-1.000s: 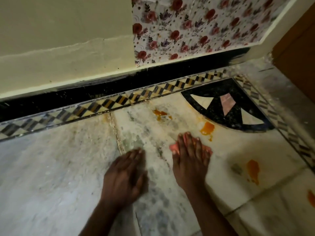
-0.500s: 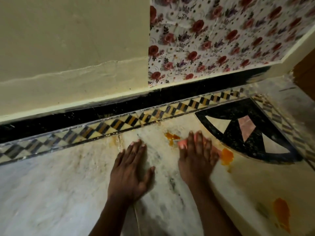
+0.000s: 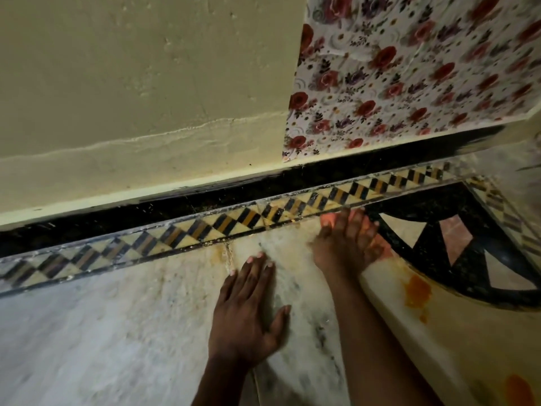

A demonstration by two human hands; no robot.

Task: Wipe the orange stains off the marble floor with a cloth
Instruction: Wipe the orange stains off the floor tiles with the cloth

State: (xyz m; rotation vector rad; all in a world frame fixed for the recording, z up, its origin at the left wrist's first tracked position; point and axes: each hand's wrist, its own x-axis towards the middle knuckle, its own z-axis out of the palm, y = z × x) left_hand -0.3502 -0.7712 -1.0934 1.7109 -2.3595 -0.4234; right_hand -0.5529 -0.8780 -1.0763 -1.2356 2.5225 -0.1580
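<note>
The marble floor (image 3: 117, 332) is pale with grey streaks. My right hand (image 3: 345, 244) lies flat, fingers straight, pressing a pink cloth (image 3: 327, 220) onto the floor right beside the checkered border strip; most of the cloth is hidden under the hand. My left hand (image 3: 246, 306) rests flat and empty on the marble, nearer to me and to the left. An orange stain (image 3: 417, 294) sits to the right of my right forearm, next to the black inlay. Another orange stain (image 3: 519, 391) shows at the bottom right. A faint orange smear (image 3: 221, 253) marks the floor joint ahead of my left hand.
A checkered black and yellow border strip (image 3: 205, 230) and a black skirting band (image 3: 175, 206) run along the cream wall (image 3: 131, 83). A floral sheet (image 3: 409, 68) covers the wall at the right. A black fan-shaped inlay (image 3: 433, 253) fills the floor corner.
My right hand has pushed the cloth forward, up to the border strip, covering the spot where an orange stain showed. My left hand stays flat on the marble. The view has moved closer to the wall.
</note>
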